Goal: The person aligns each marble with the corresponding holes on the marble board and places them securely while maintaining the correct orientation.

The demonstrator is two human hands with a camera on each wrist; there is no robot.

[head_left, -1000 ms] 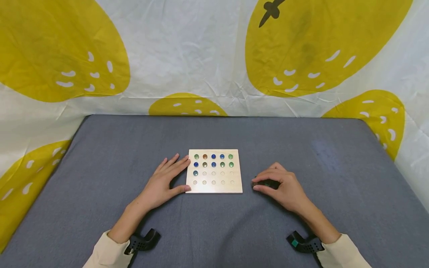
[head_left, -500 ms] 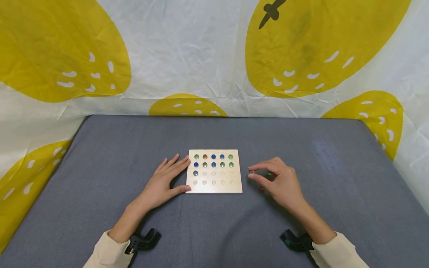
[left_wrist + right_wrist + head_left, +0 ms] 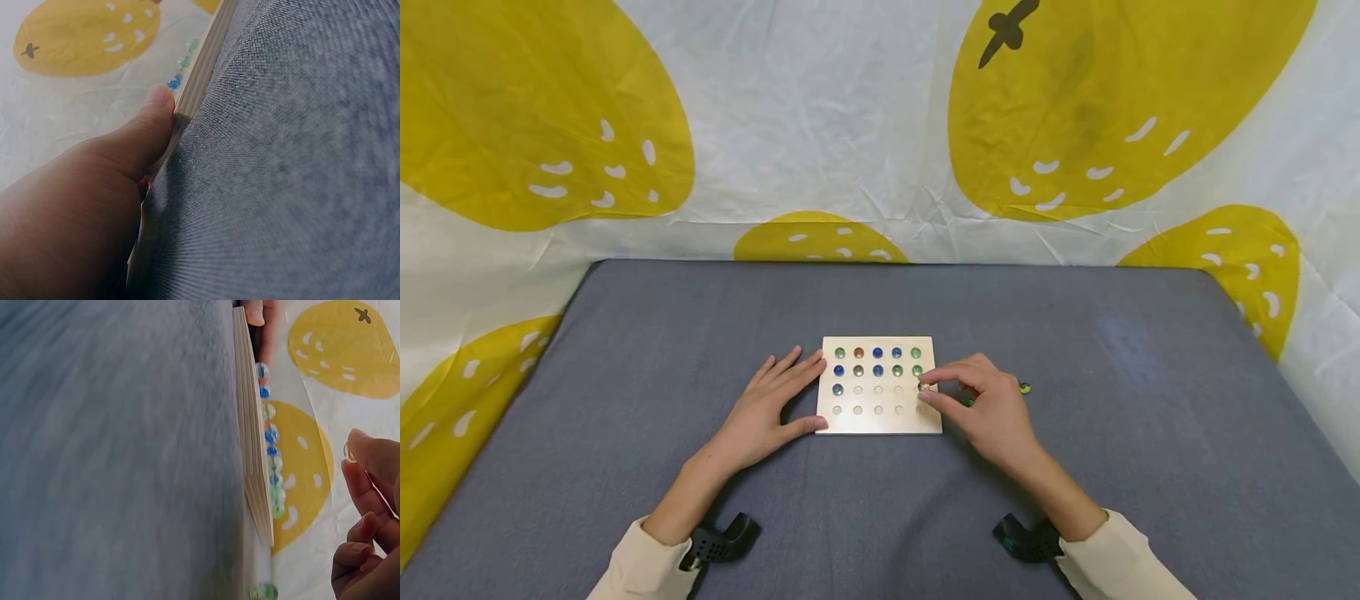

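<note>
The right hand [image 3: 988, 407] pinches a marble [image 3: 923, 387] over the board's [image 3: 880, 421] right edge, mid-placement, I'd say. The left hand [image 3: 767, 407] lies flat, steadying the board mid-desk. Next: lowering into an empty hole.

text: none legible | labels: none | numbers: none | signs: none

Staged recording setup, prob. home/studio: grey cloth table [image 3: 700, 333] w/ lemon-print sheet backdrop [image 3: 850, 125].
</note>
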